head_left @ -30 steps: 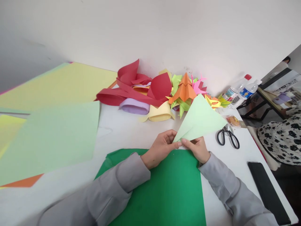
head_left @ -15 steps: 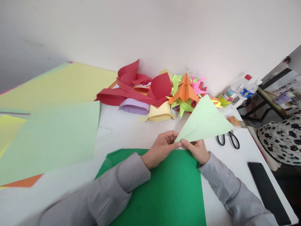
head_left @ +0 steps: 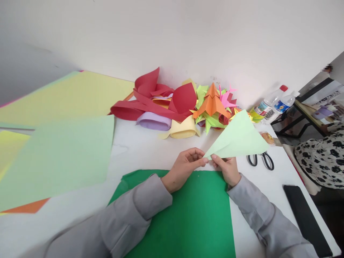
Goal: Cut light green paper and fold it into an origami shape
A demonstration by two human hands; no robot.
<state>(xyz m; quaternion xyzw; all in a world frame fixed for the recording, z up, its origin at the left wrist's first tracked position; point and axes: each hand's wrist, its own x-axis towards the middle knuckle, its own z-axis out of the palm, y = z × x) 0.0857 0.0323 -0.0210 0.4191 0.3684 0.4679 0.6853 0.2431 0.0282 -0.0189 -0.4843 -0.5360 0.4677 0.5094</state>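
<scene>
Pale green folded paper: it is right of the centre of the frame, raised in your two hands; its narrow tip points to lower left, its wide part spreads to the right.
Folding done: the outline is near to a triangle, and a crease line runs from the tip, so I judge that some folding is already made.
Folding left: the tip does not look finished to me; how many folds remain, I cannot tell.
Left hand: your thumb and index finger are almost closed together, pinching the tip; the other fingers are curled.
Right hand: your thumb presses on top near the lower edge, fingers go underneath, with only the paper between; the hidden fingertips I cannot see.
Green sheet: it lies at bottom centre, below your hands.
Scissors: at the right, partly covered by the paper.
Orange folded piece: at upper centre, beyond your hands.
</scene>
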